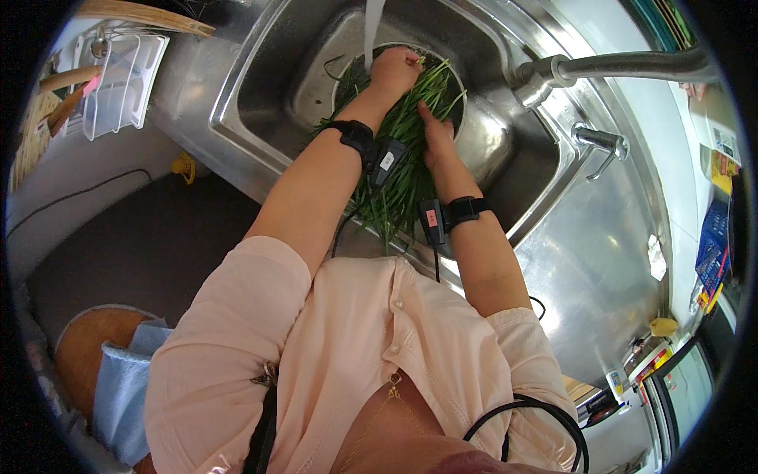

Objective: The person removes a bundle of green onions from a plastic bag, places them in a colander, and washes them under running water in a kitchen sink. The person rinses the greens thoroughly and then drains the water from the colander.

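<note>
My left hand [395,70] pinches pale stem ends at the top of a bunch of long, thin leafy greens [402,127]. Beside the bunch, my right hand [438,131] has its thumb against the leaves, with stems passing between thumb and fingers; some fingers are hidden. The greens lie over a round, rimmed vessel [463,98] in a stainless steel sink [491,41] and spread down toward its front edge. A stream of water [372,32] falls just left of my left hand.
A thick metal faucet neck [610,66] and a lever tap [601,142] stand at the right. A white wire rack [124,86] hangs at the left. Crumpled white paper [656,258] and a yellow sponge-like piece [663,327] lie by the counter's right edge. Cables run from both wrists.
</note>
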Demonstrator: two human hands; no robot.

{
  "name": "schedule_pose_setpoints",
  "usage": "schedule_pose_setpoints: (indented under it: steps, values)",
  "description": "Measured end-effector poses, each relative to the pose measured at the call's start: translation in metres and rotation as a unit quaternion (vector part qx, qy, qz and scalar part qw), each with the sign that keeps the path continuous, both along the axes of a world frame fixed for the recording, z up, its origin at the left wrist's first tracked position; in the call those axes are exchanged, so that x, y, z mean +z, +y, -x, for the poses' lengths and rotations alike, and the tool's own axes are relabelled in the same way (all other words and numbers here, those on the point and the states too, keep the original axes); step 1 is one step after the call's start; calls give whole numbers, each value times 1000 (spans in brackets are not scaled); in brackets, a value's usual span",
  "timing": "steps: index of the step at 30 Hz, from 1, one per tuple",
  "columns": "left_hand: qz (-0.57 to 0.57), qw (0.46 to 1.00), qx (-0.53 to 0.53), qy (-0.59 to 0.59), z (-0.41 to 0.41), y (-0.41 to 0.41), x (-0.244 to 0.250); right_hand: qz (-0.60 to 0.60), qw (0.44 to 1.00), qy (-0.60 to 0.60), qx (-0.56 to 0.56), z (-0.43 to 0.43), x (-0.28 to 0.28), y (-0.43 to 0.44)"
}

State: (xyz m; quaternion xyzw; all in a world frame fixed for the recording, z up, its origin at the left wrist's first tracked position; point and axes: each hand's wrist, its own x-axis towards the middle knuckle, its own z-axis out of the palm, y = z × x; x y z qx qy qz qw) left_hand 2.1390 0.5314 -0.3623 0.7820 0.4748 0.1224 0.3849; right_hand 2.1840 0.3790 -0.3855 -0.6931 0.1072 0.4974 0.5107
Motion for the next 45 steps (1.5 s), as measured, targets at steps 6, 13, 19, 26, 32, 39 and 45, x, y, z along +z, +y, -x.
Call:
schedule_pose_setpoints:
  steps: [6,13,19,26,32,39,45]
  values:
    - [243,953,103,-150,4,-2,0,2,1000,-5,-10,1,0,-1]
    - [286,918,174,-215,6,2,9,-38,999,-5,-18,1,2,-3]
    - [454,823,220,-260,11,13,17,-8,999,-33,-12,2,-3,-2]
    - [345,908,111,-212,6,7,13,-27,999,-20,-25,2,1,-3]
    - [36,989,131,-65,9,-4,23,36,999,-30,0,3,2,-2]
    - [-141,967,-140,162,42,-55,3,-37,999,23,-1,7,33,2]
    - [-68,976,-200,43,45,-70,48,-77,994,75,-18,-5,-8,-11]
